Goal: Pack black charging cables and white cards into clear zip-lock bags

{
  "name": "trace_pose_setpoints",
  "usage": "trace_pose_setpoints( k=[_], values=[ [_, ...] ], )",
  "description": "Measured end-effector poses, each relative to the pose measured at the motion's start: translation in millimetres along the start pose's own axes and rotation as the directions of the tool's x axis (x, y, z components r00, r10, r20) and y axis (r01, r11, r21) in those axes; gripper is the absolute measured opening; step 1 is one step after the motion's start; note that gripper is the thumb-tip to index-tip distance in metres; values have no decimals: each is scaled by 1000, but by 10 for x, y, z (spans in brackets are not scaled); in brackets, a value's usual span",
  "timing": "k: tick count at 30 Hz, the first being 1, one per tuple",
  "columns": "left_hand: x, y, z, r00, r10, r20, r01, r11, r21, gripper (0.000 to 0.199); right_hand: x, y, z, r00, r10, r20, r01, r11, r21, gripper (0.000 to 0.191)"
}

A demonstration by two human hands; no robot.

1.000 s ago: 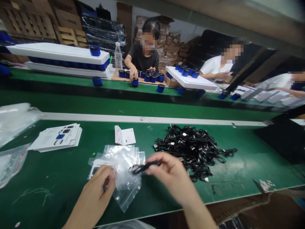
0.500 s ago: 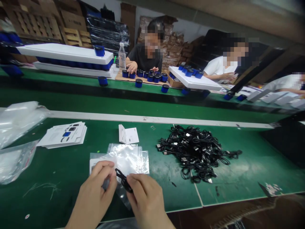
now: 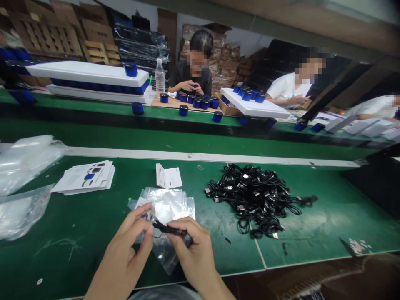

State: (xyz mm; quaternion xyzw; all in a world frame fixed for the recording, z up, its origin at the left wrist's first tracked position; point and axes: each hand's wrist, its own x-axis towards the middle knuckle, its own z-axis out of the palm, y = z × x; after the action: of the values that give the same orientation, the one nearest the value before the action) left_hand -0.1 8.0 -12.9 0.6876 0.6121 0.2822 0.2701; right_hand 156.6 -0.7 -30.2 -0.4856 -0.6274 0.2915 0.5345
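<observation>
My right hand [image 3: 195,248] pinches a coiled black USB cable [image 3: 165,228], its left end pointing at the mouth of a clear plastic bag [image 3: 151,214]. Thumb and fingers of my left hand [image 3: 129,239] are closed on that bag, which seems to have a printed leaflet inside. Whether the cable's tip is in the bag I cannot tell. Beneath both hands lies a stack of clear bags [image 3: 170,202]. Just beyond it stands a folded leaflet [image 3: 170,178]. A heap of black USB cables [image 3: 256,196] lies to the right.
Printed leaflets [image 3: 86,178] are stacked on the left, beside larger plastic bags [image 3: 25,164]. Across the green bench [image 3: 328,225], a raised ledge carries blue round items [image 3: 183,110], white foam trays [image 3: 93,73] and a water bottle [image 3: 160,77]. Several co-workers sit behind it.
My left hand has lifted the bag's edge, with the leaflet inside tilting up. The cable has turned more level in my right hand. The co-worker opposite has raised both hands from the blue items.
</observation>
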Motion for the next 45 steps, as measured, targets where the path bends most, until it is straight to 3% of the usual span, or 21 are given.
trace_pose_setpoints(
  k=[3, 5, 7, 9, 12, 14, 15, 17, 19, 20, 21, 23, 24, 25, 27, 29, 30, 33, 36, 39, 45],
  values=[
    [-45, 23, 39, 999, -6, 38, 7, 999, -31, 27, -65, 44, 69, 964, -266, -11, 253, 928, -272, 23],
    [-78, 40, 84, 1000, 17, 21, -17, 1000, -17, 26, -99, 77, 143, 948, -317, -39, 268, 855, -445, 23],
    [-102, 58, 117, 999, 34, -21, -34, 999, 15, 27, -93, 82, 197, 969, -237, -67, 177, 861, -477, 20],
    [-112, 72, 125, 997, 53, -58, -50, 997, 52, 27, -48, 42, 203, 996, -63, -65, 36, 935, -352, 17],
    [-108, 63, 96, 991, 106, -75, -98, 989, 112, 26, 35, -79, 128, 982, 148, 115, -139, 986, -89, 18],
    [-109, 42, 77, 988, 144, -54, -135, 980, 145, 24, 59, -145, 74, 966, 135, 220, -124, 990, -63, 23],
    [-115, 32, 76, 986, 161, -43, -152, 976, 157, 23, 59, -158, 63, 970, 107, 218, -88, 992, -94, 24],
    [-140, 20, 96, 979, 199, -33, -190, 966, 177, 20, 43, -139, 80, 992, 73, 105, -54, 983, -177, 21],
    [-176, 26, 135, 968, 249, -29, -239, 952, 191, 18, 29, -80, 129, 992, 117, -48, -124, 976, -179, 12],
    [-194, 35, 154, 963, 269, -21, -260, 945, 196, 18, 29, -50, 152, 981, 173, -83, -183, 974, -134, 17],
    [-206, 46, 167, 959, 282, -18, -272, 941, 203, 19, 37, -27, 167, 968, 242, -65, -246, 967, -71, 22],
    [-207, 62, 166, 954, 299, -20, -288, 933, 218, 21, 73, -12, 162, 935, 344, 85, -348, 937, 40, 14],
    [-191, 61, 146, 952, 305, -20, -294, 930, 220, 21, 100, -20, 142, 915, 363, 173, -379, 923, 67, 5],
    [-163, 53, 113, 952, 305, -20, -294, 931, 215, 17, 129, -36, 114, 901, 362, 240, -390, 918, 78, 8],
    [-81, 17, 13, 967, 254, 5, -250, 949, 192, 20, 191, -81, 43, 889, 347, 300, -392, 914, 102, 13],
    [10, -27, -103, 992, 107, 73, -118, 977, 175, 51, 246, -123, -25, 875, 337, 347, -408, 900, 152, 13],
    [49, -44, -155, 992, 17, 126, -38, 986, 163, 54, 269, -136, -54, 862, 338, 378, -429, 883, 190, 13],
    [111, -51, -242, 963, -115, 243, 105, 993, 56, 33, 301, -143, -116, 837, 382, 392, -516, 787, 337, 16],
    [108, -28, -228, 969, -169, 180, 180, 983, -42, 27, 274, -123, -141, 830, 436, 348, -552, 732, 399, 27],
    [86, -22, -189, 971, -208, 117, 220, 969, -109, 30, 222, -111, -135, 821, 466, 331, -558, 776, 294, 13],
    [94, -22, -241, 985, -170, 24, 171, 968, -184, 36, 219, -140, -135, 885, 381, 268, -449, 852, 268, 12]
  ],
)
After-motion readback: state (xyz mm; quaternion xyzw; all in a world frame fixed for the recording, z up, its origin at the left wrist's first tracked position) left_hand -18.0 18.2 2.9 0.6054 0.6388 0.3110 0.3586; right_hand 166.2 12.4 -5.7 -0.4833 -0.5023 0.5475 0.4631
